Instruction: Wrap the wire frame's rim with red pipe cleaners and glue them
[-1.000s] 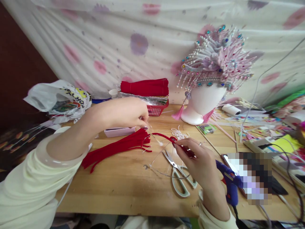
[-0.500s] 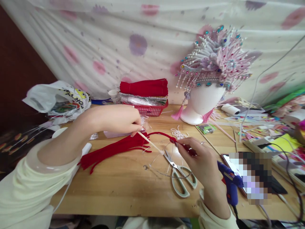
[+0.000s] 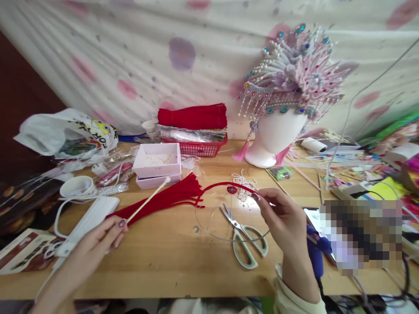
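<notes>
red strip (image 3: 222, 184) arches, pinched by right hand (image 3: 284, 216); left hand (image 3: 103, 235) pinches swab (image 3: 147, 201); both grips closed. work looks early: bundled strips (image 3: 173, 195) remain.

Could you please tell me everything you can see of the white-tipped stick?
The white-tipped stick is thin, straight and pale, and looks like wood, with a small rounded white tip that resembles cotton. The left hand pinches it near its lower end, partly hiding that end. It slants up and away to the right, crossing in view over the red bundle, its tip seen against the lower lilac box. Whether it touches either is unclear.
</notes>
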Motion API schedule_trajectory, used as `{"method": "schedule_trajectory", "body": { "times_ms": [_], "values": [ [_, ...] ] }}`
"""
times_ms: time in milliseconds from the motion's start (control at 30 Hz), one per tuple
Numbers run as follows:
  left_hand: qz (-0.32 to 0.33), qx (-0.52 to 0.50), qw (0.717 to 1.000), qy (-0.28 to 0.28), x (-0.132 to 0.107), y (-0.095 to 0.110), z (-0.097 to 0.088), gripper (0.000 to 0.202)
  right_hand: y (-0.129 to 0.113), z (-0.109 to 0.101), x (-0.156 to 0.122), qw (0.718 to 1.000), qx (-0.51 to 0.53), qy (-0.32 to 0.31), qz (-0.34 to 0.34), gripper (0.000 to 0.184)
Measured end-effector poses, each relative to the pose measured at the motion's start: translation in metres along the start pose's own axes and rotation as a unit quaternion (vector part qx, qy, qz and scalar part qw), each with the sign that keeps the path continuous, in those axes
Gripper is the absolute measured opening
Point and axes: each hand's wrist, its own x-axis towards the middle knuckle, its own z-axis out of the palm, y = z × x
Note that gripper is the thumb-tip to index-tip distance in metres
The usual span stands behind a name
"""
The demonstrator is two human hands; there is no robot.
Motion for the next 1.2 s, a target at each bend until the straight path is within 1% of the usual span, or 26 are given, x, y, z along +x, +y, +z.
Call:
{"method": "schedule_trajectory", "body": {
  "times_ms": [67,133,200,300,367,433,500,567,633,700,767,833,900,967,1033,1100,1133,1200],
  "values": [
    [-0.015,-0.03,0.999,0.018,-0.009,-0.004,0.025,0.057,0.002,-0.003,-0.004,0.999,0.024,0.045,0.014,0.015],
    [-0.029,-0.056,0.997,0.033,-0.012,-0.003,0.046,0.065,0.003,-0.008,-0.007,0.994,0.041,0.1,0.031,0.018],
    [-0.033,-0.069,0.997,0.024,-0.011,0.0,0.062,0.068,0.002,-0.016,-0.011,0.985,0.054,0.156,0.043,0.022],
    [-0.031,-0.104,0.994,-0.014,-0.009,0.005,0.077,0.067,-0.002,-0.026,-0.014,0.972,0.066,0.222,0.048,0.026],
    [-0.017,-0.123,0.991,-0.041,-0.009,0.01,0.083,0.063,-0.003,-0.03,-0.016,0.964,0.079,0.249,0.055,0.028],
    [0.007,-0.119,0.991,-0.058,-0.009,0.016,0.091,0.056,-0.004,-0.03,-0.017,0.958,0.091,0.265,0.07,0.029],
    [0.04,-0.087,0.993,-0.072,-0.009,0.02,0.101,0.048,-0.003,-0.03,-0.017,0.954,0.101,0.27,0.08,0.03],
    [0.081,-0.007,0.992,-0.096,-0.009,0.023,0.113,0.041,-0.003,-0.03,-0.016,0.953,0.103,0.274,0.082,0.031],
    [0.115,0.085,0.984,-0.11,-0.007,0.025,0.124,0.037,-0.003,-0.032,-0.015,0.952,0.105,0.276,0.076,0.03],
    [0.132,0.148,0.975,-0.102,-0.004,0.025,0.135,0.032,-0.003,-0.035,-0.014,0.953,0.11,0.276,0.067,0.029],
    [0.144,0.174,0.971,-0.083,0.0,0.025,0.144,0.029,-0.003,-0.037,-0.014,0.952,0.116,0.276,0.059,0.028],
    [0.158,0.194,0.966,-0.062,0.004,0.024,0.149,0.028,-0.002,-0.036,-0.015,0.952,0.124,0.273,0.053,0.029],
    [0.172,0.209,0.962,-0.035,0.006,0.023,0.151,0.027,0.0,-0.033,-0.018,0.954,0.129,0.266,0.051,0.027],
    [0.21,0.19,0.959,0.007,0.006,0.025,0.148,0.027,0.003,-0.027,-0.021,0.959,0.133,0.246,0.05,0.023],
    [0.264,0.114,0.956,0.054,0.001,0.031,0.142,0.025,0.006,-0.018,-0.024,0.965,0.14,0.218,0.04,0.017],
    [0.299,0.006,0.95,0.084,-0.005,0.044,0.133,0.024,0.01,-0.008,-0.028,0.971,0.149,0.188,0.011,0.012],
    [0.303,-0.037,0.948,0.088,-0.009,0.051,0.129,0.027,0.012,-0.003,-0.029,0.973,0.152,0.174,-0.01,0.009],
    [0.31,-0.104,0.942,0.078,-0.015,0.066,0.119,0.039,0.017,0.008,-0.033,0.976,0.156,0.142,-0.054,0.005]
  ]
}}
